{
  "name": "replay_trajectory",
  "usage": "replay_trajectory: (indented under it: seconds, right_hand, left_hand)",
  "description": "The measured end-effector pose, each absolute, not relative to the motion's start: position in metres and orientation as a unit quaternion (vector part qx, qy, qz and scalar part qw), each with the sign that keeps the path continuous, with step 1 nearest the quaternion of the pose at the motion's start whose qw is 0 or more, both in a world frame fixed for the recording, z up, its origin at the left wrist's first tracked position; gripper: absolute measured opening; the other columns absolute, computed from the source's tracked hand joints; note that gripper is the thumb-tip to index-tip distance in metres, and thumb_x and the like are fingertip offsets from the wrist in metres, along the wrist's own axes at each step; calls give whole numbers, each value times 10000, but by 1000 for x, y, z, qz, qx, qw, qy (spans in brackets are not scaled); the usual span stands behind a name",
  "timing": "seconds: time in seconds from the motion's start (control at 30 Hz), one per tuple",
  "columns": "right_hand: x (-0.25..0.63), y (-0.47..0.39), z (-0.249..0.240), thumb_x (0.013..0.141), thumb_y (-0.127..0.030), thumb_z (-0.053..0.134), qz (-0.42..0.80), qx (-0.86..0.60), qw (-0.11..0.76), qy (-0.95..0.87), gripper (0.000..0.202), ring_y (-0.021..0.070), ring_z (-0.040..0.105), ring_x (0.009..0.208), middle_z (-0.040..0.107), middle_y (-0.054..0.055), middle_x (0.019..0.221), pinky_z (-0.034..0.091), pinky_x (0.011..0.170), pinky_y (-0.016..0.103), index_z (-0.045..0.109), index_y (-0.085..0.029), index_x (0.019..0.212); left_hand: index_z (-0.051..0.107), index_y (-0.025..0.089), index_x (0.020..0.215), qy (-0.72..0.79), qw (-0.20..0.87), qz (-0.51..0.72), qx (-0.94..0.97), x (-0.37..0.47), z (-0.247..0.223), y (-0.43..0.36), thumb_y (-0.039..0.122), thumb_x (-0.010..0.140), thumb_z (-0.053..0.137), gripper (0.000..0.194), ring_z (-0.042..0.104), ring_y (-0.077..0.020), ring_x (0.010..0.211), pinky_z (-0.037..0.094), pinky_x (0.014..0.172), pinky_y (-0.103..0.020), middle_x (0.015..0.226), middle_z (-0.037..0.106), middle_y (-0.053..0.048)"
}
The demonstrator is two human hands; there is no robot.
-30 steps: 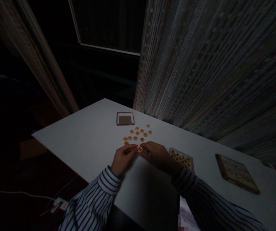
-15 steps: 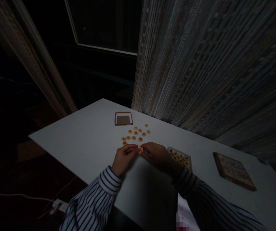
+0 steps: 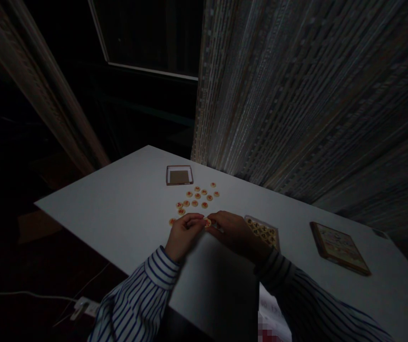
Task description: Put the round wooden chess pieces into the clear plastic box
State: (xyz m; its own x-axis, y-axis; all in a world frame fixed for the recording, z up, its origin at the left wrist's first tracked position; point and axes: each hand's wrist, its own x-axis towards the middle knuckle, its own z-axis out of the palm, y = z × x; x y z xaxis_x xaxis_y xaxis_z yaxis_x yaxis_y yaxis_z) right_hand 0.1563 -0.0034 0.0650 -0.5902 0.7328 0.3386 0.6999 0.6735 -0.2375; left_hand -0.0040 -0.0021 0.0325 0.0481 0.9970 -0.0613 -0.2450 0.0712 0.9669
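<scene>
Between my two hands is a round cream piece (image 3: 207, 223) with a red character facing up. My left hand (image 3: 185, 233) pinches its left side with thumb and fingers. My right hand (image 3: 232, 232) grips the same piece from the right, fingers closed. Several similar red-marked pieces (image 3: 194, 203) lie loose on the white table just beyond my hands. Partly hidden behind my right hand is a tray of dark-marked pieces (image 3: 265, 231), set in rows.
A shallow open box (image 3: 179, 175) stands near the table's far edge. To the right lies a brown-edged box or lid (image 3: 341, 248) with a printed top. Curtains (image 3: 253, 95) hang behind the white table (image 3: 111, 209). A power strip (image 3: 87, 306) is at the lower left.
The view has shifted slightly, so the table and its objects appear a little further left. Both hands keep the same hold on the piece.
</scene>
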Motion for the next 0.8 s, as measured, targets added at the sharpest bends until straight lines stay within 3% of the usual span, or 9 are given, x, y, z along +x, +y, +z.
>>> replay_trajectory:
  seconds: [0.27,0.8]
  right_hand:
    - [158,-6,68,883,-316,435,50,-404,216,-887,217,135,555,723,633,43,813,397,648,245,577,-155,918]
    - [164,-13,74,875,-324,454,62,-430,204,-877,221,137,566,720,642,44,807,406,642,255,591,-155,915]
  left_hand:
    - [644,133,707,438,590,534,417,-1,37,-6,272,536,740,240,638,-139,645,487,641,-240,658,695,-26]
    - [688,150,717,438,582,525,441,5,36,-9,328,588,712,221,655,-177,738,504,749,-292,738,718,-46]
